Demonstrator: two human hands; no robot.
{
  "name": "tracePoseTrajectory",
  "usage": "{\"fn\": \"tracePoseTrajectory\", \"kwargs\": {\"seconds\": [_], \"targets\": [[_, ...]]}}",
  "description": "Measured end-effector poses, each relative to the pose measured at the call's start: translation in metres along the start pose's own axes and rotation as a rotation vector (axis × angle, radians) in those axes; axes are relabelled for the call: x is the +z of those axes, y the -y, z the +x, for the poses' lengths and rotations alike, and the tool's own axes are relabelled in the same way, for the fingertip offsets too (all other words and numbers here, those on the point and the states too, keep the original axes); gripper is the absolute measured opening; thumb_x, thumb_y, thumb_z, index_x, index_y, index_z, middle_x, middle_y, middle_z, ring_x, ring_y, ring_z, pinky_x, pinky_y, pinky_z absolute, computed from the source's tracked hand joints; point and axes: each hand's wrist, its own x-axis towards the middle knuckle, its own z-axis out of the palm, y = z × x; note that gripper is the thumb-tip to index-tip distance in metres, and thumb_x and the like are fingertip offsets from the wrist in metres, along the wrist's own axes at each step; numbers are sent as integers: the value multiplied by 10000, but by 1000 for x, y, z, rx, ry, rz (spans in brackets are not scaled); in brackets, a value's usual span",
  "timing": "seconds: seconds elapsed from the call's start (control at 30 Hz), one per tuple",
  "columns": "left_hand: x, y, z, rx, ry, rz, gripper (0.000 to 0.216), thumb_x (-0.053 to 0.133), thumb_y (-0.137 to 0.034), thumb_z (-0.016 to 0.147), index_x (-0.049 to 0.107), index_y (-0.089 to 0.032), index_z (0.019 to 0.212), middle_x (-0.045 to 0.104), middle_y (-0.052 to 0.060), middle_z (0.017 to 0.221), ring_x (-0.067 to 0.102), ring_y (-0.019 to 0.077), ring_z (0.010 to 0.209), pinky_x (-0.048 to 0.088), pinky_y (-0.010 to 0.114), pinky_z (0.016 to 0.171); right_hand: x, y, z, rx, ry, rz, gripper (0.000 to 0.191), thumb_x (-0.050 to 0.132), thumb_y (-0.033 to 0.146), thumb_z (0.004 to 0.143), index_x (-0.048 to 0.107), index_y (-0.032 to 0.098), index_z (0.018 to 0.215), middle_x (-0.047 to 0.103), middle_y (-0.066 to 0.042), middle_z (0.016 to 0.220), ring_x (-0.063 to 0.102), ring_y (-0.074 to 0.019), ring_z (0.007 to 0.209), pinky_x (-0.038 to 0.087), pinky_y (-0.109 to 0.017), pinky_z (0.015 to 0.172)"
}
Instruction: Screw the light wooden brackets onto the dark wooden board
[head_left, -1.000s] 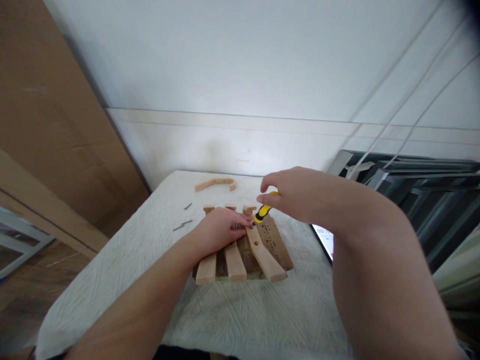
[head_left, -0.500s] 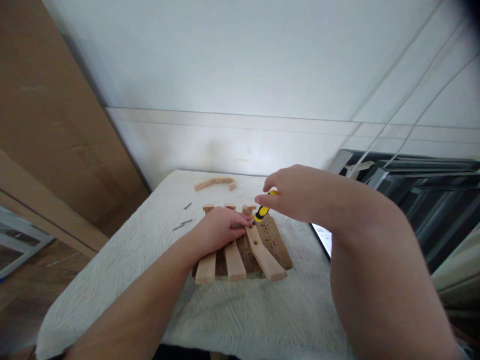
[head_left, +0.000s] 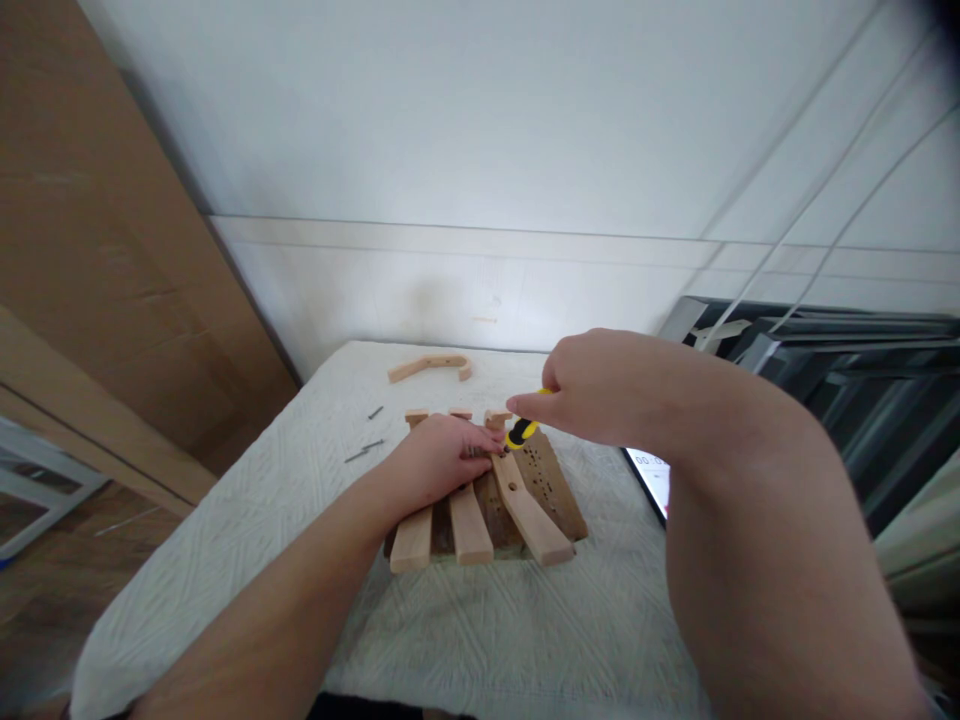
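Note:
A small wooden rack of pale slats [head_left: 471, 522] on a darker board [head_left: 553, 482] lies in the middle of the white-covered table [head_left: 247, 520]. My left hand [head_left: 439, 457] rests flat on the slats, its fingertips pressing near the rightmost, skewed slat [head_left: 529, 515]. My right hand [head_left: 592, 385] is closed round a yellow-and-black screwdriver [head_left: 521, 433], whose tip points down at the top of that slat, right beside my left fingertips. The screw itself is too small to make out.
A curved wooden piece [head_left: 430, 367] lies at the table's far edge. Loose screws [head_left: 366, 449] lie left of the rack. A lit phone or tablet [head_left: 651, 478] sits at the right edge, beside dark metal frames [head_left: 847, 390]. Brown boards [head_left: 90, 280] lean on the left.
My right hand has turned on the screwdriver handle, its fingers now curled further round it. The rack and my left hand stay where they were.

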Motion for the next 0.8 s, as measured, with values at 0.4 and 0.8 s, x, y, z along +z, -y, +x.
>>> {"fn": "tracePoseTrajectory", "kwargs": {"seconds": [0.4,0.8], "targets": [[0,0,0,-14,-10,-29,282,566,-149,841,711,-288,1038,693,-35,1132,645,133,1034,476,262,941,-2,-3,-9,-154,10,65,263,530,378,780,714,190,793,662,-77,690,554,-163,558,332,-286,507],[-1,-3,-3,-21,-20,-14,256,572,-168,845,710,-277,1031,691,-25,1139,627,153,1071,466,304,967,3,-15,-9,-29,-220,130,412,494,528,825,656,185,666,546,-58,530,539,-195,589,333,-318,571]]}}
